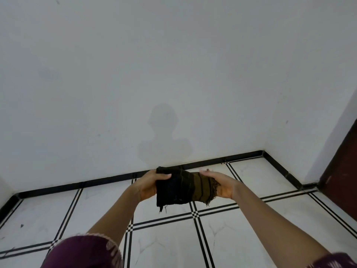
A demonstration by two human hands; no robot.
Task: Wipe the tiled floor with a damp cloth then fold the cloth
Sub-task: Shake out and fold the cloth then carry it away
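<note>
A dark cloth (181, 187), black with an olive striped part and frayed edges, is held up in the air in front of me over the tiled floor (228, 235). It is bunched into a thick pad. My left hand (148, 185) grips its left side, thumb lying over the top edge. My right hand (220, 183) holds the right, frayed side from beneath and behind, fingers curled round it. Both arms reach forward from purple sleeves.
The floor is white marble-look tile with black double lines. A black skirting strip (108, 179) runs along the white wall (173, 74) ahead. Another white wall meets it at the right corner, with a dark brown door (340, 171) at the far right.
</note>
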